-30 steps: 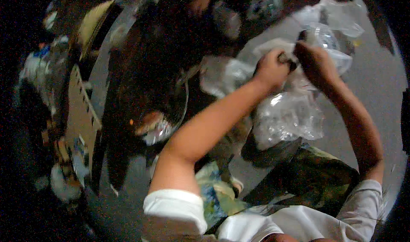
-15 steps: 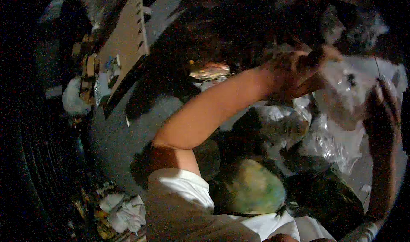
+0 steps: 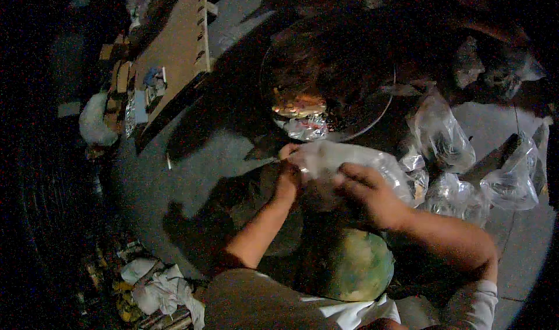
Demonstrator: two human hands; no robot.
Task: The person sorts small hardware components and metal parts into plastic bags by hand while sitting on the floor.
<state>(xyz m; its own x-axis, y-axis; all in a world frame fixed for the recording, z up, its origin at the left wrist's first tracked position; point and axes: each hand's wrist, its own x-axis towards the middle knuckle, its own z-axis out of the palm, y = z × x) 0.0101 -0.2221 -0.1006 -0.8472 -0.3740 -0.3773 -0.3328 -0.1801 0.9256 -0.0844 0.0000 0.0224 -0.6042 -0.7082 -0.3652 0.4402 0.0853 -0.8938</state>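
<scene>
In front of me, a clear plastic bag [image 3: 361,153] is stretched out sideways between my hands. My left hand [image 3: 286,178] is closed on its left end, fingers pinched together. My right hand [image 3: 372,196] lies over the bag's near side, fingers bent and pressed to the film, a little smeared by motion. Just beyond the bag is a large round dark basin [image 3: 381,119] with a thin pale rim. Inside it, at the near left, sit a shiny orange-brown item [image 3: 300,105] and a crinkled silvery packet [image 3: 308,127]. The rest of its contents is too dark to make out.
Several filled clear bags [image 3: 442,138] stand to the right. A mottled green and yellow rounded thing [image 3: 364,266] is close to my body. At the far left is a cardboard box [image 3: 174,50]; crumpled white cloth [image 3: 166,289] lies at the lower left.
Both hands have come from the far right back to the middle, bringing the clear plastic bag. My left arm no longer reaches across, and the basin's rim now shows.
</scene>
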